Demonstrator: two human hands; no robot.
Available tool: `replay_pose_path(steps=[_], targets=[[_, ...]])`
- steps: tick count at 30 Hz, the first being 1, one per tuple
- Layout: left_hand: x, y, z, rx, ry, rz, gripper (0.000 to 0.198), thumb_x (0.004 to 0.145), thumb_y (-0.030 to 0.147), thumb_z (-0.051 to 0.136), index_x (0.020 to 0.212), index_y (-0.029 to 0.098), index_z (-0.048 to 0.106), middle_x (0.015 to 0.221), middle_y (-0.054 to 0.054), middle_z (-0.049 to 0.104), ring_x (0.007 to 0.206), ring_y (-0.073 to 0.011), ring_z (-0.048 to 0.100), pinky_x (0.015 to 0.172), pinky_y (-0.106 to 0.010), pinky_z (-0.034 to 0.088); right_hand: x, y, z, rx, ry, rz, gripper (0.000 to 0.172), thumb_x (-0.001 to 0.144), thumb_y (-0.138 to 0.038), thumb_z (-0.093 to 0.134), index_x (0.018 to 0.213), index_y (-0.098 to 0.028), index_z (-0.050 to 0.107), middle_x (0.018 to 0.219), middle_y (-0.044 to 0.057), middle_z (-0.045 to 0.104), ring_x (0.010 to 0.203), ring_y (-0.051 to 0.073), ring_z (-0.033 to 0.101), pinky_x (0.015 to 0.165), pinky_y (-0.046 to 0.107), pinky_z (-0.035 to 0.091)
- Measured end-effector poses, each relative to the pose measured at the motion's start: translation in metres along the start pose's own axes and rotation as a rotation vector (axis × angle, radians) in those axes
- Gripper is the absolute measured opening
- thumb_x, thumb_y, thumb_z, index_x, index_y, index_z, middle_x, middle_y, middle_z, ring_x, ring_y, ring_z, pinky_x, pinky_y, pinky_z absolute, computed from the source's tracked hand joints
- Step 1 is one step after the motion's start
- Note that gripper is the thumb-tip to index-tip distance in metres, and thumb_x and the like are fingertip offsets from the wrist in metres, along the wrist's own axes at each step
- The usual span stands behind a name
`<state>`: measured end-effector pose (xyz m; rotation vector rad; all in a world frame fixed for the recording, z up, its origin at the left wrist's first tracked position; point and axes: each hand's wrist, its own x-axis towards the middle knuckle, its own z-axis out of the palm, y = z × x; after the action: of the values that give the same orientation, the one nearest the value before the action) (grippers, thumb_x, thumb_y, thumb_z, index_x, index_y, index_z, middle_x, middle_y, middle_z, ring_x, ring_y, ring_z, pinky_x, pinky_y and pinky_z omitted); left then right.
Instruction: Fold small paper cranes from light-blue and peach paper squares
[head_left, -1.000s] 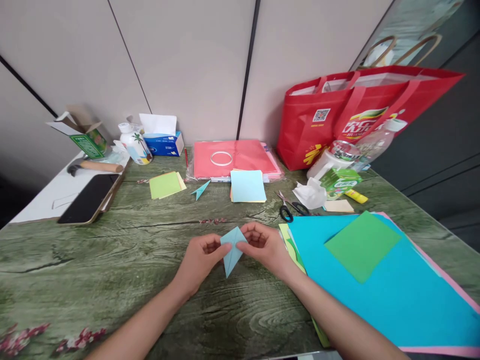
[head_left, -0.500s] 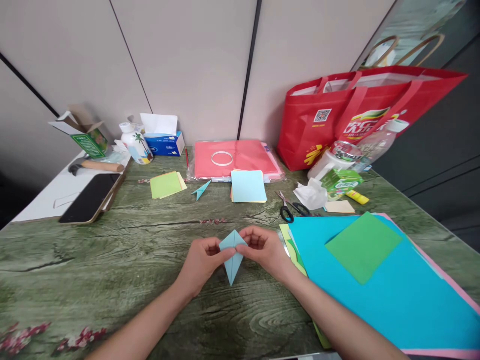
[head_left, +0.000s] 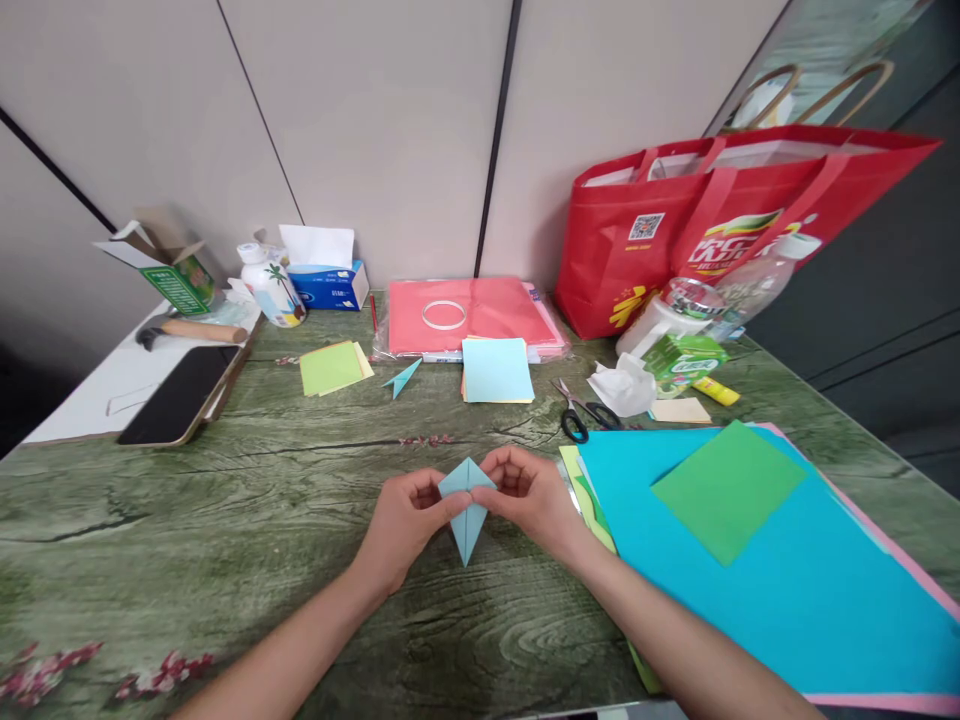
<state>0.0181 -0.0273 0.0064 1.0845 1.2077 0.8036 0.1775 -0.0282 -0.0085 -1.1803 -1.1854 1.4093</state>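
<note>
While both hands pinch it, folded blue paper points down.

green wood-grain table (scissors, big blue sheets).

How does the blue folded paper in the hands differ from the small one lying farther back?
The held paper is a broad kite pinched between left hand and right hand; the far piece lies untouched on the table, slimmer, looking smaller. Both are blue and pointed.

Red bag at far right corner of tabletop; phone by left edge; tissue box along far edge; scissors right of middle.
</note>
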Motion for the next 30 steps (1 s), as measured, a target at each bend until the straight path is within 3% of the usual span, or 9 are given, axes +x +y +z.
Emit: replay_pose_path(steps=[4,8,15,30], targets=[[0.0016,-0.0030,-0.0002,-0.047,0.090,0.126,0.025,0.061,0.027,0.072,0.073,0.019,0.052,0.058,0.006,0.052,0.055,-0.0096,0.047,0.052,-0.019,0.037,-0.0008,0.0021,0.0003,-0.041,0.035,-0.050,0.034,0.061,-0.036,0.074,0.063,-0.019,0.045,0.053,-0.007,0.045,0.048,0.007,0.040,0.044,0.020,0.033],[0.0003,-0.0005,0.0000,0.033,0.118,0.191,0.019,0.062,0.023,0.071,0.061,0.017,0.053,0.055,0.006,0.049,0.052,-0.0082,0.044,0.049,-0.018,0.035,-0.0031,0.0033,0.0023,-0.073,0.056,-0.096,0.022,0.064,-0.033,0.072,0.069,-0.018,0.056,0.058,-0.003,0.052,0.053,0.010,0.044,0.047,0.022,0.036],[-0.0036,0.0054,0.0005,0.095,0.168,0.183,0.010,0.061,0.024,0.072,0.068,0.018,0.069,0.061,0.001,0.064,0.055,-0.0125,0.052,0.052,-0.022,0.041,-0.0060,0.0038,0.0038,-0.106,0.126,-0.107,0.016,0.063,-0.031,0.074,0.074,-0.020,0.069,0.065,0.001,0.063,0.057,0.014,0.052,0.051,0.025,0.043],[-0.0046,-0.0024,-0.0013,0.109,0.216,0.274,0.006,0.062,0.021,0.072,0.068,0.019,0.073,0.066,0.000,0.070,0.059,-0.0123,0.059,0.055,-0.019,0.045,-0.0061,0.0041,0.0025,-0.194,0.131,-0.244,0.011,0.068,-0.026,0.072,0.077,-0.021,0.072,0.069,0.002,0.066,0.059,0.014,0.055,0.052,0.024,0.043]])
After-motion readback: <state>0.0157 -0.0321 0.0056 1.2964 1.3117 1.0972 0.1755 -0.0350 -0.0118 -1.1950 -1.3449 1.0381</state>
